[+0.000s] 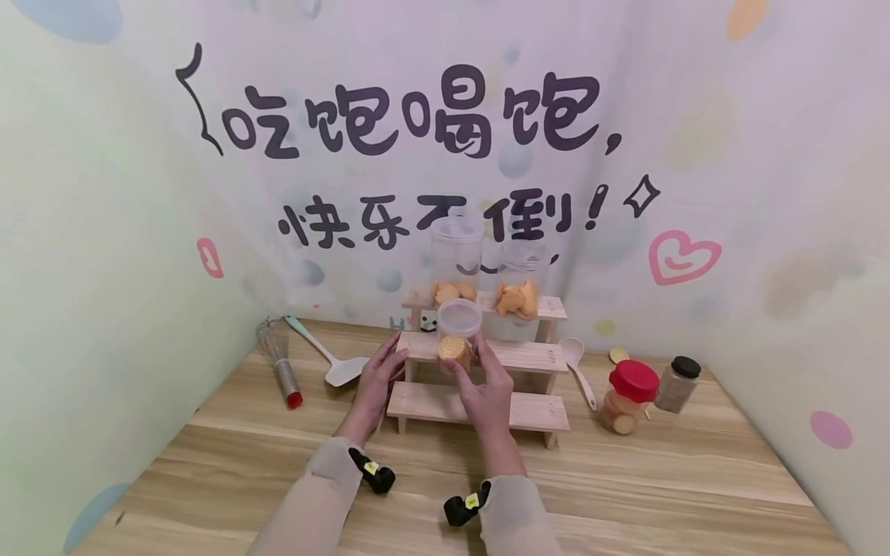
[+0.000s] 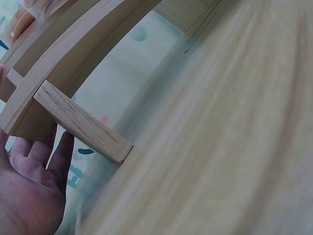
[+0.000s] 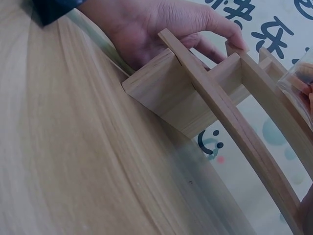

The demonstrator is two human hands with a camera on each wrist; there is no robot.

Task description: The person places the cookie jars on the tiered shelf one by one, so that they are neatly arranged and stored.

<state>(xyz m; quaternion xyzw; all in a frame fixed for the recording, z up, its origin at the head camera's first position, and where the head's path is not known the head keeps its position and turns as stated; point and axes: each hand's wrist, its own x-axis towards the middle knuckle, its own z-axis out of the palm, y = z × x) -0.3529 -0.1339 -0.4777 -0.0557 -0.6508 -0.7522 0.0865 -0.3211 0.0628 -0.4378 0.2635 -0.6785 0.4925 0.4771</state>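
Note:
A small clear jar of round biscuits [image 1: 455, 347] is in my right hand [image 1: 488, 390], which grips it low down, in front of the middle shelf. Whether its base touches that shelf I cannot tell. My left hand [image 1: 375, 382] holds the left end of the three-tier wooden stand [image 1: 528, 355]. In the right wrist view a finger of the left hand [image 3: 151, 32] reaches over the middle shelf's end. From the left wrist view, other fingers of the left hand [image 2: 36, 181] lie against the stand's end. My right hand is not clearly seen in the wrist views.
Two larger clear jars, one taller [image 1: 456, 262] and one shorter [image 1: 521, 282], stand on the top shelf with biscuits inside. Left lie a whisk [image 1: 281, 363] and a spatula [image 1: 341, 369]. Right are a pale spoon [image 1: 575, 359], a red-lidded jar [image 1: 629, 394] and a black-lidded jar [image 1: 677, 384].

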